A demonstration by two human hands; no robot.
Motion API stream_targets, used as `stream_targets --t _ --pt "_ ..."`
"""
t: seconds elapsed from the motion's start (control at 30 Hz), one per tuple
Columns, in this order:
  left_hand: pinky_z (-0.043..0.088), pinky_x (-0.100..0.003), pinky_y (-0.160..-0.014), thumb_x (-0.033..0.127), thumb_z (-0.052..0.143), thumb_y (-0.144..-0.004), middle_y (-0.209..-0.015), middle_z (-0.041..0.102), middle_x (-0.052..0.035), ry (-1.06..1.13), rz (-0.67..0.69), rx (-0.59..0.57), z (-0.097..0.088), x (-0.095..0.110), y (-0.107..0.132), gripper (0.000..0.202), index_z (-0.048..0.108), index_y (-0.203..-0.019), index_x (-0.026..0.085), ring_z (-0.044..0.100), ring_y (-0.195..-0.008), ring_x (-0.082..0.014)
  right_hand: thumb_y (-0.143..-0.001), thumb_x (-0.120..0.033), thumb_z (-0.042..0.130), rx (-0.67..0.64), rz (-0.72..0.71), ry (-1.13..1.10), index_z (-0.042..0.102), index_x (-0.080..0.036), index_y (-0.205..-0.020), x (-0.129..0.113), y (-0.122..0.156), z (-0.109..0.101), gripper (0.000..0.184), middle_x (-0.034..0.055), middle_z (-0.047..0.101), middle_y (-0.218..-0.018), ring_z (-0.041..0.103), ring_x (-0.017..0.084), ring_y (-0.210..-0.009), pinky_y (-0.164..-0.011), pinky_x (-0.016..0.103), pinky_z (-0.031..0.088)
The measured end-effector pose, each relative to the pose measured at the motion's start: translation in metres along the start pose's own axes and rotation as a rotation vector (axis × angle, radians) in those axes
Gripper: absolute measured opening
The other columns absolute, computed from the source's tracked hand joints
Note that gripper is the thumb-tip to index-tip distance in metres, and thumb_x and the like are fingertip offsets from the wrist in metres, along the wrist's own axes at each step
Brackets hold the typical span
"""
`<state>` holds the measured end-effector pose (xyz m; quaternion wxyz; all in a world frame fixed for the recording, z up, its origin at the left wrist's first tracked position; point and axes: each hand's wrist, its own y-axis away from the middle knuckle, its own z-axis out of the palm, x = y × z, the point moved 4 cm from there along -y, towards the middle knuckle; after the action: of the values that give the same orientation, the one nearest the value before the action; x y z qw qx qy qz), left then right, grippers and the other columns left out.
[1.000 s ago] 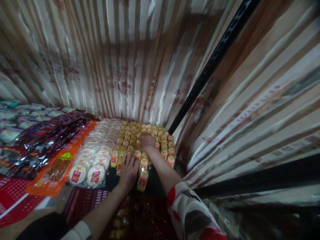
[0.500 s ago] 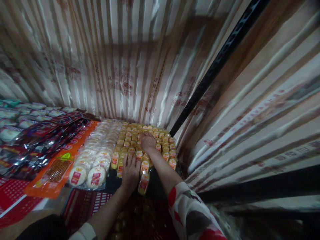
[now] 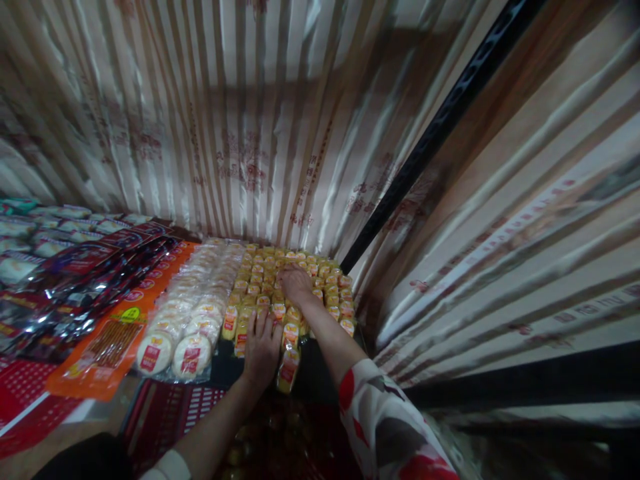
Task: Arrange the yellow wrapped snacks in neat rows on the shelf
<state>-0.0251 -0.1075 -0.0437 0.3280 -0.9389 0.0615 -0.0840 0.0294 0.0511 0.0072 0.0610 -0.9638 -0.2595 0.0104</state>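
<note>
Rows of small yellow-wrapped snack cakes (image 3: pixel 250 288) with orange and red labels stand packed together on a dark shelf surface (image 3: pixel 320 377). My left hand (image 3: pixel 263 347) rests over the front of these rows, its fingers stretched out and slightly apart. Farther back, my right hand (image 3: pixel 296 285) reaches down onto the middle of the rows with its fingers bent and close together. Whatever lies under those fingertips is hidden. Between my forearms, one snack cake (image 3: pixel 288 370) leans out at the front edge.
Left of the cakes lie clear packs of round white crackers (image 3: pixel 193 357), an orange snack bag (image 3: pixel 113 340) and dark shiny packets (image 3: pixel 85 267). Below is a red basket (image 3: pixel 200 403). A black post (image 3: pixel 400 177) slants before the printed curtain (image 3: pixel 280 133) at the right.
My right hand has shifted very slightly to the left over the cakes. The left hand stays nearly in place.
</note>
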Motion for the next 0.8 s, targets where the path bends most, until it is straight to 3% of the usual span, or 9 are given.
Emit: stream_targets --t 0.17,0.37,0.5,0.63,0.8 --pt "0.030 -0.049 -0.105 0.014 0.048 -0.084 -0.107 0.063 -0.0100 0.010 -0.014 0.003 -0.002 0.000 -0.005 0.019 0.064 -0.093 0.016 0.047 -0.119 -0.0280 -0.083 -0.017 0.048 0.056 0.029 -0.073 0.069 -0.022 -0.085 -0.001 0.006 0.000 0.022 0.0040 0.066 -0.093 0.050 0.018 -0.097 -0.084 0.027 0.035" --pt "0.030 -0.050 -0.105 0.014 0.047 -0.084 -0.109 0.063 -0.0112 0.008 -0.024 -0.006 -0.002 0.001 -0.004 0.022 0.064 -0.098 0.015 0.046 -0.120 -0.0286 -0.084 -0.020 0.051 0.055 0.041 -0.132 0.069 -0.025 -0.089 0.001 0.012 -0.008 0.019 0.0010 0.067 -0.091 0.054 0.015 -0.093 -0.086 0.023 0.036" --pt "0.029 -0.050 -0.106 0.013 0.047 -0.083 -0.113 0.063 -0.0104 0.017 0.003 -0.021 -0.001 -0.002 0.001 0.023 0.064 -0.099 0.015 0.046 -0.121 -0.0282 -0.085 -0.020 0.048 0.118 0.174 -0.199 0.067 -0.025 -0.098 0.020 0.025 -0.026 0.023 0.0021 0.067 -0.098 0.055 0.015 -0.095 -0.083 0.023 0.039" --pt "0.028 -0.050 -0.106 0.013 0.047 -0.084 -0.115 0.063 -0.0099 0.031 0.019 -0.014 -0.002 -0.003 0.007 0.025 0.064 -0.102 0.015 0.045 -0.122 -0.0283 -0.084 -0.016 0.048 0.023 0.270 -0.228 0.069 -0.023 -0.094 0.039 0.038 -0.035 0.025 0.0026 0.068 -0.100 0.059 0.015 -0.094 -0.081 0.023 0.041" --pt "0.027 -0.050 -0.107 0.013 0.046 -0.084 -0.111 0.065 -0.0092 0.037 0.028 -0.020 -0.004 0.000 0.011 0.028 0.064 -0.105 0.015 0.048 -0.120 -0.0278 -0.081 -0.017 0.054 -0.096 0.175 -0.252 0.070 -0.027 -0.093 0.037 0.044 -0.032 0.023 -0.0016 0.070 -0.101 0.061 0.013 -0.095 -0.081 0.021 0.042"
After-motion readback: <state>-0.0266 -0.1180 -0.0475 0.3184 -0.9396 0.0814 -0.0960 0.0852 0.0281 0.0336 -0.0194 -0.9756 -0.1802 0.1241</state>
